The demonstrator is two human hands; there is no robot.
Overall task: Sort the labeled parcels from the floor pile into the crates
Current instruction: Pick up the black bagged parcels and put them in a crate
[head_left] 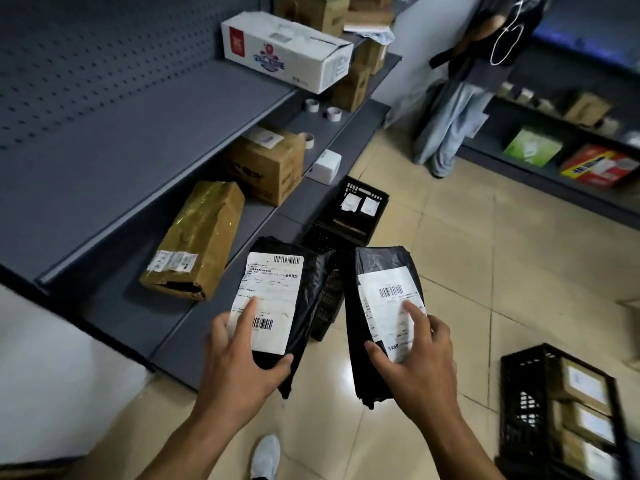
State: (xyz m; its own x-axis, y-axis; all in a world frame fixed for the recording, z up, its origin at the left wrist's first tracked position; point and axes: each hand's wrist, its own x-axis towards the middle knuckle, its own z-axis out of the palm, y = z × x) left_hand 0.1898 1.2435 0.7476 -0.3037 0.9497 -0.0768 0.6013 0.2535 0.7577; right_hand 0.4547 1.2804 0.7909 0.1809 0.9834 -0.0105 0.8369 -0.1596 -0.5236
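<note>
My left hand grips a black plastic parcel by its lower end, index finger lying on its white barcode label. Beside it, my right hand holds a second black parcel, thumb and index finger on its label. Both parcels are raised over the floor with labels facing me. A black crate with small white-labelled packets stands on the floor past the parcels. Between it and the parcels, another black crate is partly hidden. At the lower right, a third black crate holds several labelled cardboard boxes.
Grey shelving runs along the left with a brown taped parcel, cardboard boxes, a white carton and tape rolls. A person stands at the back beside another stocked shelf. Tiled floor lies between. My shoe shows below.
</note>
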